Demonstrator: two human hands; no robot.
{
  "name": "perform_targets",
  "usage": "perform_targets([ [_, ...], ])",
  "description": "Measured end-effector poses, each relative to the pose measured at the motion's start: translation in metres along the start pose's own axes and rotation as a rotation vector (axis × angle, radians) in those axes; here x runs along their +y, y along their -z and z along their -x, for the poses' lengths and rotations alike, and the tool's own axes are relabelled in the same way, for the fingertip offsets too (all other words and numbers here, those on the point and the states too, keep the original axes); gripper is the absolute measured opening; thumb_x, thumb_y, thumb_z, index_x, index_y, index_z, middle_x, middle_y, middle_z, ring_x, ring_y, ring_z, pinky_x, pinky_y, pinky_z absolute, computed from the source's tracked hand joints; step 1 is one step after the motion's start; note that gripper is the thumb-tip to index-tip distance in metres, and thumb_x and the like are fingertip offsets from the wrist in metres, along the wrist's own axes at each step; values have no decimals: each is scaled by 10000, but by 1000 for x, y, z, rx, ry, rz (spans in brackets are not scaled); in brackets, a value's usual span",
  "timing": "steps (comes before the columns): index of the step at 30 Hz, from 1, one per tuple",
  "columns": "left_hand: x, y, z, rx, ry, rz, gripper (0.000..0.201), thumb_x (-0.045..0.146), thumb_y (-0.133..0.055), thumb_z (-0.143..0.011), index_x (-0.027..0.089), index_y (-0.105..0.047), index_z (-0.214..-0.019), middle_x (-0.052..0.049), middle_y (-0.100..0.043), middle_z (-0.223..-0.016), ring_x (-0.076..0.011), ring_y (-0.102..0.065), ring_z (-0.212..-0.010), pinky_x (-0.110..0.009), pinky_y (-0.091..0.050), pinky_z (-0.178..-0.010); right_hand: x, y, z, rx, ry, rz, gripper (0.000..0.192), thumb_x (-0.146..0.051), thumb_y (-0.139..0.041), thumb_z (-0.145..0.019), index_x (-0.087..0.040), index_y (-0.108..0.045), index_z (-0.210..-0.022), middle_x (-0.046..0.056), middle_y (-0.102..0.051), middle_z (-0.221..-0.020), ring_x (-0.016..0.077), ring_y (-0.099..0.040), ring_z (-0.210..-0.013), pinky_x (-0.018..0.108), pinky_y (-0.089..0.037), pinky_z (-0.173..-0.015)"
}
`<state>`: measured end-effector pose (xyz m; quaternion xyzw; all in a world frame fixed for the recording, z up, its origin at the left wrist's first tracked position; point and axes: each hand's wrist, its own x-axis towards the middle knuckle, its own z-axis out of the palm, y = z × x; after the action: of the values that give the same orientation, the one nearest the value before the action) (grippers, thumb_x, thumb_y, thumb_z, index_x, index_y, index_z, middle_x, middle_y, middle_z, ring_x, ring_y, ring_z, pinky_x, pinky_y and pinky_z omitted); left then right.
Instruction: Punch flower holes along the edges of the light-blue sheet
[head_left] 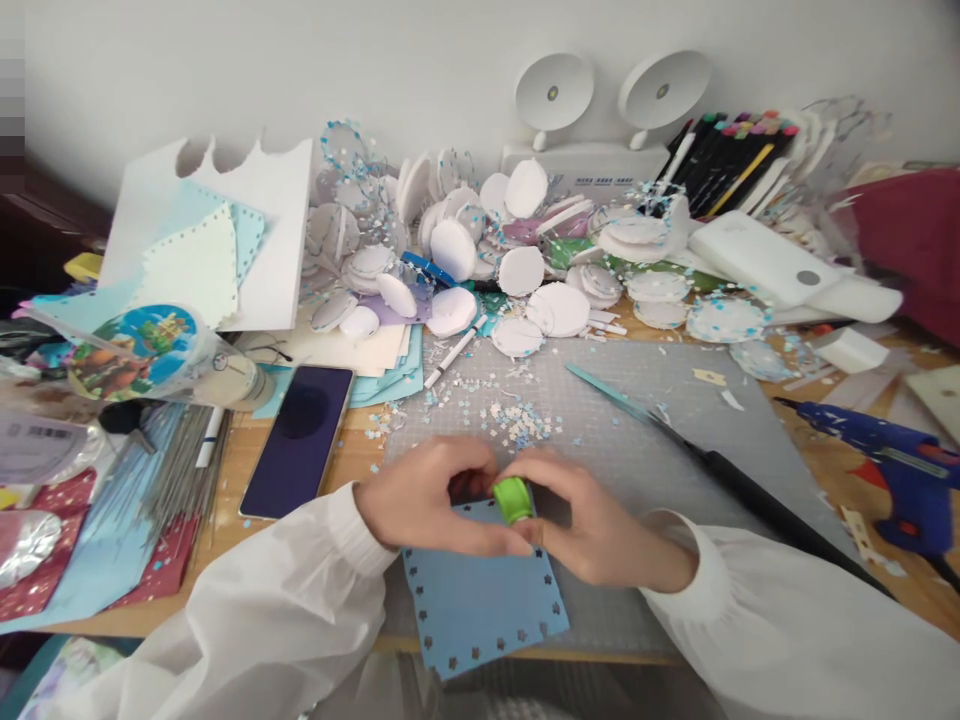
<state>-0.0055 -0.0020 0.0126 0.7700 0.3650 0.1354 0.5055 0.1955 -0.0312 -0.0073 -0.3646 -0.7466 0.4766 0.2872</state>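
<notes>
My right hand (592, 515) is closed around a small bright green craft punch (513, 498), thumb at its near side and fingers over the far side. The punch sits at the far right edge of a light blue paper sheet (480, 610), whose visible edges carry a row of small flower-shaped holes. My left hand (439, 500) is closed on the far part of this sheet, its thumb stretched across the top toward the punch. The left fingertips are partly hidden. Tiny white and blue paper flowers (517, 422) lie scattered just beyond my hands.
A grey cutting mat (622, 590) lies beneath. Tweezers with a black handle (739, 485) and a blue glue gun (881, 445) are at right. Left are a phone (298, 440) and a tipped clear cup (225, 372). White discs (559, 308) crowd the back.
</notes>
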Motion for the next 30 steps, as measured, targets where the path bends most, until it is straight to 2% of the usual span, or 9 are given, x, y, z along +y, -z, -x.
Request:
perform_targets([
  [4,-3,-11,0,11,-25,-271,560,673,-703,-573,176,-448,-608,59,-390,-558,-81,-335,-504,-224,-239,-476,1,-5,0,-16,-22,64,161,-223,-643,-762,-190,-589,-910,52,-633,-869,199,-544,-811,360,-405,-762],
  [8,-2,-17,0,63,-51,-407,510,649,-648,-642,181,-451,-598,29,-444,-555,-104,-389,-503,-242,-225,-487,2,-7,0,-3,-7,110,184,-173,-638,-734,-189,-595,-912,32,-590,-801,189,-513,-769,348,-395,-728],
  [11,-1,-19,0,103,-46,-392,453,561,-654,-649,187,-410,-572,37,-413,-525,-96,-354,-477,-241,-210,-479,4,-7,1,5,25,129,209,-148,-626,-733,-193,-590,-933,23,-570,-791,185,-498,-764,346,-384,-726],
  [14,-2,-20,0,127,-66,-355,477,522,-673,-625,191,-341,-537,51,-347,-500,-86,-297,-466,-242,-205,-477,6,-8,1,4,62,134,200,-139,-618,-736,-203,-585,-923,2,-548,-754,171,-487,-731,359,-385,-751],
  [16,-4,-21,-1,127,-102,-332,482,510,-672,-630,193,-321,-533,52,-337,-501,-86,-289,-467,-245,-208,-478,7,-9,1,10,97,120,210,-117,-605,-735,-206,-577,-924,-8,-562,-761,162,-510,-734,410,-372,-876],
  [18,-6,-20,-1,126,-146,-316,475,499,-664,-640,196,-314,-533,53,-332,-500,-87,-286,-465,-251,-205,-475,7,-10,2,17,137,107,239,-94,-589,-734,-210,-572,-942,-14,-586,-787,158,-544,-760,461,-291,-1013],
  [20,-8,-20,-1,125,-189,-307,467,493,-657,-648,199,-312,-535,54,-327,-496,-89,-284,-462,-256,-198,-471,7,-11,2,16,157,102,259,-82,-581,-735,-215,-571,-957,-15,-601,-810,155,-563,-778,474,-237,-1070],
  [25,-12,-19,-2,122,-246,-294,474,484,-667,-648,201,-302,-538,55,-320,-490,-92,-290,-459,-260,-193,-465,8,-13,1,11,164,99,256,-92,-607,-742,-213,-569,-965,-15,-600,-825,145,-573,-793,460,-235,-1093],
  [30,-12,-19,-3,159,-244,-289,461,472,-681,-653,197,-322,-561,58,-334,-523,-91,-316,-483,-250,-209,-475,10,-11,0,24,202,151,225,-115,-602,-774,-203,-557,-977,-6,-599,-843,145,-568,-808,452,-249,-1091],
])
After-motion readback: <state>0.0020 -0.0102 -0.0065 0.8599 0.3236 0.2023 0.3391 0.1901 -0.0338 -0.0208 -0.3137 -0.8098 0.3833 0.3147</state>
